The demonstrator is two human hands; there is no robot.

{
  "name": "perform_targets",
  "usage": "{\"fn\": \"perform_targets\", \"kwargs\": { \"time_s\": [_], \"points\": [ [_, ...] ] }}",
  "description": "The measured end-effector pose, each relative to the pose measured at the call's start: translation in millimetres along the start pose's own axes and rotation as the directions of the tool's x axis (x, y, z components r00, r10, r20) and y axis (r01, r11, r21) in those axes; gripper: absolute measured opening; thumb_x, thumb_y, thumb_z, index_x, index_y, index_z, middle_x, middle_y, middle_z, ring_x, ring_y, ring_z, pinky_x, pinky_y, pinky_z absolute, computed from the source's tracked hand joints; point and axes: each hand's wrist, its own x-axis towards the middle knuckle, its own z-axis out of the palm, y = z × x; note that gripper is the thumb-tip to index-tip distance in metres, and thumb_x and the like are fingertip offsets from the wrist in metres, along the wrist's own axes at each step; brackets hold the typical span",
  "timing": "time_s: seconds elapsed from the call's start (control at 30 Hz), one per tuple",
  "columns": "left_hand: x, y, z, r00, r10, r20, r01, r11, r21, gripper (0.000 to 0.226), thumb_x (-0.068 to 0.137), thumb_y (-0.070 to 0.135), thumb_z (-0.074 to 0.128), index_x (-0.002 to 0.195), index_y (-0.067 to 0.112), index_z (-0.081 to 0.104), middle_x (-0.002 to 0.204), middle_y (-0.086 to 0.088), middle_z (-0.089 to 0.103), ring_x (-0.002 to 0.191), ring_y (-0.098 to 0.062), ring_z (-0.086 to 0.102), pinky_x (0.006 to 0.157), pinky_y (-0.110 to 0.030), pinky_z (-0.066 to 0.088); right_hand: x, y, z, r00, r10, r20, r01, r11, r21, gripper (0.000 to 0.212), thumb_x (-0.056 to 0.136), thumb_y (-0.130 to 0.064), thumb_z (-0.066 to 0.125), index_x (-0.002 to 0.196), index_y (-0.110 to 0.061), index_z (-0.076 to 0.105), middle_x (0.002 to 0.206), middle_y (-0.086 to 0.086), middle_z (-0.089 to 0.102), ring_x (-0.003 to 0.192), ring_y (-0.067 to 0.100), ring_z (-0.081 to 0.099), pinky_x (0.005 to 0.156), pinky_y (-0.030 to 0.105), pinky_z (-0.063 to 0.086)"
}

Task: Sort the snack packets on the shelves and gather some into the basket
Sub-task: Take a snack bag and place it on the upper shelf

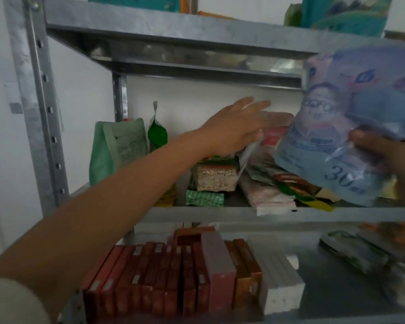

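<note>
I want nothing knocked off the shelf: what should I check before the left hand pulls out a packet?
1. Right hand holds the blue packet: ok.
2. Left hand open, free to take a packet: ok.
3. Packet pile inside the middle shelf edge: not ok, pink packet overhangs.
4. Green pouch stands upright: ok.
5. Basket within reach: cannot tell, not in view.

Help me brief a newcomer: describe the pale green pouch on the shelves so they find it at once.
On the metal rack, look at the middle shelf, where the left hand reaches in. At its far left end, by the rear post, stands the pale green pouch. It is upright, matte and larger than the small glossy dark green packet beside it.
</note>
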Motion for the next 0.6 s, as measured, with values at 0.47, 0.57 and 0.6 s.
{"fn": "perform_targets", "kwargs": {
  "time_s": [0.47,0.57,0.6],
  "points": [
    [38.4,-27.4,26.0,0.942,-0.061,0.330,0.099,0.990,-0.100,0.036,0.084,0.004,0.037,0.113,0.017,0.053,0.105,-0.009,0.056,0.101,-0.031,0.054,0.078,-0.034,0.040,82.8,34.1,65.0,0.992,-0.128,-0.003,0.123,0.965,-0.231,0.048,0.066,-0.018,0.084,0.111,-0.013,0.066,0.103,0.004,0.070,0.091,0.020,0.067,0.084,0.044,0.056],
    [44.8,-43.9,32.5,0.907,-0.144,0.395,0.197,0.976,-0.097,0.030,0.087,-0.005,0.044,0.103,0.020,0.047,0.086,-0.005,0.055,0.082,-0.025,0.052,0.063,-0.028,0.034,105.5,38.5,76.9,0.989,-0.149,0.012,0.145,0.937,-0.318,0.043,0.066,-0.024,0.084,0.105,-0.012,0.069,0.101,0.007,0.071,0.092,0.024,0.067,0.083,0.045,0.055],
    [47.1,-50.8,33.7,0.907,-0.165,0.387,0.218,0.971,-0.097,0.032,0.088,-0.005,0.043,0.109,0.019,0.051,0.086,-0.003,0.056,0.082,-0.023,0.054,0.062,-0.025,0.035,112.2,39.6,81.2,0.987,-0.159,0.021,0.157,0.927,-0.341,0.041,0.067,-0.024,0.084,0.102,-0.012,0.069,0.099,0.008,0.071,0.091,0.025,0.067,0.082,0.046,0.055]
  ]
}}
